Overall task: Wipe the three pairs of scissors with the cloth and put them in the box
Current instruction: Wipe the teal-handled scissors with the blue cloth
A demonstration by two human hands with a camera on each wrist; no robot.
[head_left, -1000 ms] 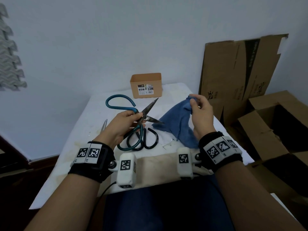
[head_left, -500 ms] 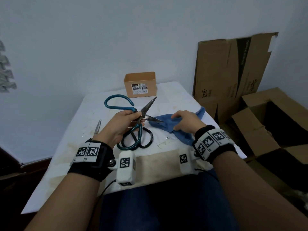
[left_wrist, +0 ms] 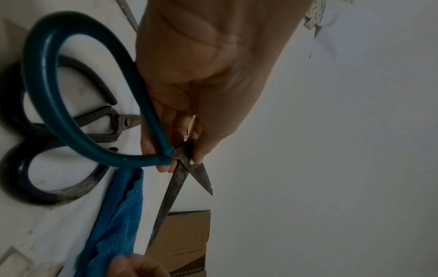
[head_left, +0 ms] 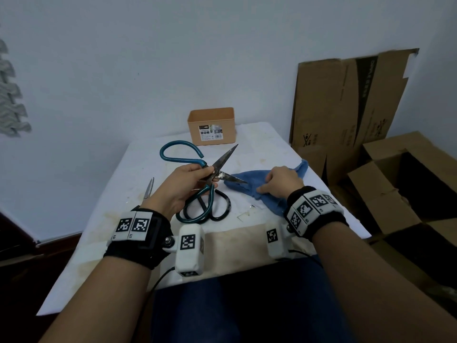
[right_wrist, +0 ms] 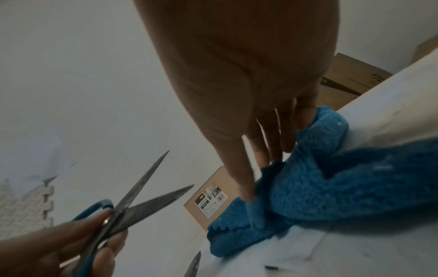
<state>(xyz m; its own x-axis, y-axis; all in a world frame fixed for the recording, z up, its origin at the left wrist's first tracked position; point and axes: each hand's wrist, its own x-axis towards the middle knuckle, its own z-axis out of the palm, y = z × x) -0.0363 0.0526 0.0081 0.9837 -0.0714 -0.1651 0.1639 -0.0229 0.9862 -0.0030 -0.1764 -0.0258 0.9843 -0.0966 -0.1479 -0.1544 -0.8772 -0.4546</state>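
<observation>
**Open scissors held up while the cloth is gathered**

Here the teal-handled scissors [head_left: 197,174] are near the centre of the frame, lifted above the table [head_left: 259,144], with the blades spread apart. The left hand [head_left: 183,186] pinches them at the pivot, probably so that both blades stay free for wiping. To the right, the right hand [head_left: 282,180] lies on the blue cloth [head_left: 249,179], its fingers bent into the fabric; it seems to gather a fold for wiping. Below the held pair, the black-handled scissors [head_left: 220,206] lie flat on the table, and a small metal pair [head_left: 149,188] lies at the left. The tan box [head_left: 211,126] waits at the table's far edge, in the upper middle, and I see no scissors rising above its rim. Flattened cardboard [head_left: 346,100] leans at the upper right.
</observation>
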